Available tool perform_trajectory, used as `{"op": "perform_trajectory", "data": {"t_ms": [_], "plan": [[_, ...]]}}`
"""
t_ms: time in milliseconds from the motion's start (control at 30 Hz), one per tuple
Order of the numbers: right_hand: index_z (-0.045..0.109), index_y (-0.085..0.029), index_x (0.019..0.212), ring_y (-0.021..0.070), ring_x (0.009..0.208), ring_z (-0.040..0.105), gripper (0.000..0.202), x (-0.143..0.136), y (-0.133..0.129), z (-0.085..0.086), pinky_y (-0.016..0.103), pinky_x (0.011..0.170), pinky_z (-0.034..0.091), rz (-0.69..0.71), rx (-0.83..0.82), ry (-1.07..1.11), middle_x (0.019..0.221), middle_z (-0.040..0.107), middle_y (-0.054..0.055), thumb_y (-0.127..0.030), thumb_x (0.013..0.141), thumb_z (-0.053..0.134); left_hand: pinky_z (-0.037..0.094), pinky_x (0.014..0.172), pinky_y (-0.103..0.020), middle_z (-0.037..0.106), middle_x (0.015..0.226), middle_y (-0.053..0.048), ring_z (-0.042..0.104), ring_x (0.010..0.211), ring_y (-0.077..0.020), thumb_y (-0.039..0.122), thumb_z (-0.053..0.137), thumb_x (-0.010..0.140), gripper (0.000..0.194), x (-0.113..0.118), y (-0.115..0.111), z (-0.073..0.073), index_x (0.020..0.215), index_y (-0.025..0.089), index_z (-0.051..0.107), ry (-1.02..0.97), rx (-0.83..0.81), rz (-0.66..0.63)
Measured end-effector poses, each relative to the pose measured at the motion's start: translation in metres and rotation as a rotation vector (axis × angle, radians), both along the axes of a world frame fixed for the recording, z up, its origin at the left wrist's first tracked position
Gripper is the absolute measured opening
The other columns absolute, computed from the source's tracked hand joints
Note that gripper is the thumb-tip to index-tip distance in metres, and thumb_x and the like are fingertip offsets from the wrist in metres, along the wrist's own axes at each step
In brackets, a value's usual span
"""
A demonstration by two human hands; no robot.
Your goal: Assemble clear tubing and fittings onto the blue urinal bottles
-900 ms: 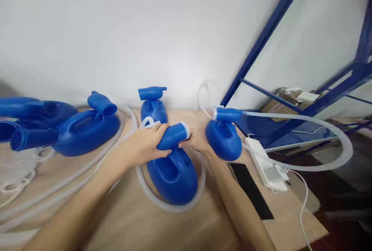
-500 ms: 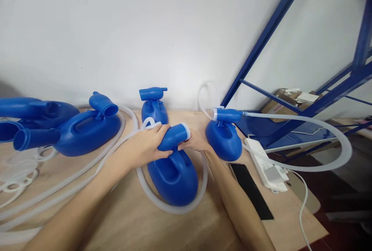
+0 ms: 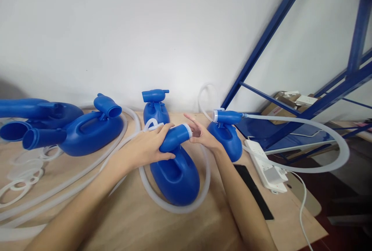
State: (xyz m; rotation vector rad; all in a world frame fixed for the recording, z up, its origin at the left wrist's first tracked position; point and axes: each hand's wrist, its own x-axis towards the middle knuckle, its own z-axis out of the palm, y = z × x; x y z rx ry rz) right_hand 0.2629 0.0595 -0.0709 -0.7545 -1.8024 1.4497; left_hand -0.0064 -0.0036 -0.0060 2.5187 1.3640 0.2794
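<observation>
So the right hand just let go, fingers now loosely spread by the white cap. Left hand grips the blue bottle by its neck, probably steadying it alone, in from the bench's back edge.

Under our left hand we count one blue bottle, behind that hand another bottle, farther left two bottles, and right of our right hand a fifth bottle, one black phone and one power strip.
</observation>
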Motion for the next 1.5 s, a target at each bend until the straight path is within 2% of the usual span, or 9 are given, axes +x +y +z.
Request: {"op": "perform_trajectory", "data": {"t_ms": [133,433,700,800,867,1033,1167,1400,1500], "plan": [[0.048,-0.031,0.158,0.0315,0.152,0.047,0.097,-0.012,-0.009,0.008,0.046,0.123,0.041,0.085,0.169,0.070,0.162,0.051,0.012,-0.072,0.077,0.081,0.050,0.080,-0.040,0.065,0.136,-0.012,0.070,0.106,-0.0359,0.057,0.069,0.091,0.077,-0.001,-0.001,-0.004,0.155,0.030,0.034,-0.041,0.018,-0.044],[0.039,-0.032,0.164,0.0292,0.161,0.032,0.097,-0.049,-0.024,0.008,0.050,0.134,0.025,-0.160,0.151,0.099,0.173,0.037,0.008,-0.050,0.081,0.087,0.050,0.080,-0.041,0.066,0.129,-0.015,0.069,0.105,-0.0370,0.056,0.067,0.093,0.072,0.002,0.004,-0.009,0.151,0.022,0.040,-0.060,-0.016,-0.002],[0.038,-0.030,0.163,0.0283,0.151,0.047,0.095,-0.041,-0.024,0.020,0.045,0.124,0.043,-0.100,0.101,-0.024,0.164,0.047,0.010,-0.058,0.084,0.082,0.052,0.083,-0.044,0.064,0.136,-0.014,0.069,0.108,-0.0377,0.055,0.065,0.092,0.077,0.000,0.006,-0.011,0.158,0.027,0.035,-0.107,-0.004,-0.025],[0.027,-0.030,0.166,0.0294,0.142,0.055,0.104,-0.035,-0.033,0.033,0.046,0.116,0.050,-0.206,0.038,-0.230,0.164,0.046,0.012,-0.064,0.083,0.080,0.053,0.086,-0.046,0.065,0.133,-0.014,0.069,0.107,-0.0386,0.057,0.066,0.090,0.076,0.001,0.006,-0.009,0.154,0.026,0.041,-0.098,0.011,-0.005],[0.043,-0.026,0.159,0.0317,0.128,0.066,0.089,-0.029,-0.046,0.045,0.047,0.108,0.054,-0.301,0.067,-0.491,0.145,0.065,0.013,-0.070,0.087,0.072,0.053,0.087,-0.046,0.067,0.127,-0.013,0.069,0.106,-0.0385,0.060,0.070,0.087,0.075,0.002,0.005,-0.008,0.149,0.024,0.047,-0.103,-0.001,0.011],[0.078,-0.023,0.087,0.0320,0.078,0.074,0.063,-0.032,-0.090,0.063,0.045,0.082,0.055,-0.275,0.385,-1.065,0.075,0.074,0.010,-0.078,0.096,0.049,0.052,0.103,-0.048,0.062,0.140,-0.014,0.062,0.125,-0.0368,0.066,0.068,0.087,0.080,-0.004,0.006,0.002,0.151,0.024,0.046,-0.229,-0.136,-0.035],[0.080,-0.017,0.084,0.0362,0.089,0.074,0.062,-0.062,-0.106,0.056,0.044,0.080,0.054,-0.233,0.559,-1.249,0.089,0.079,0.019,-0.074,0.093,0.060,0.057,0.096,-0.042,0.062,0.143,-0.012,0.069,0.116,-0.0309,0.070,0.059,0.091,0.079,-0.022,0.008,0.015,0.156,0.027,0.042,-0.369,-0.357,0.017],[0.074,-0.014,0.117,0.0319,0.105,0.073,0.037,-0.070,-0.075,0.038,0.040,0.090,0.053,-0.320,0.503,-0.979,0.114,0.079,0.016,-0.041,0.092,0.072,0.065,0.071,-0.035,0.066,0.140,-0.008,0.075,0.088,-0.0239,0.064,0.067,0.089,0.062,-0.031,0.005,0.025,0.139,0.028,0.062,-0.519,-0.425,0.114],[0.073,-0.017,0.121,0.0298,0.106,0.074,0.036,-0.054,-0.059,0.039,0.039,0.093,0.053,-0.328,0.422,-0.815,0.116,0.079,0.012,-0.032,0.088,0.074,0.067,0.081,-0.039,0.071,0.134,-0.008,0.075,0.096,-0.0266,0.061,0.071,0.087,0.058,-0.027,0.007,0.027,0.132,0.024,0.067,-0.671,-0.427,0.130]]}}
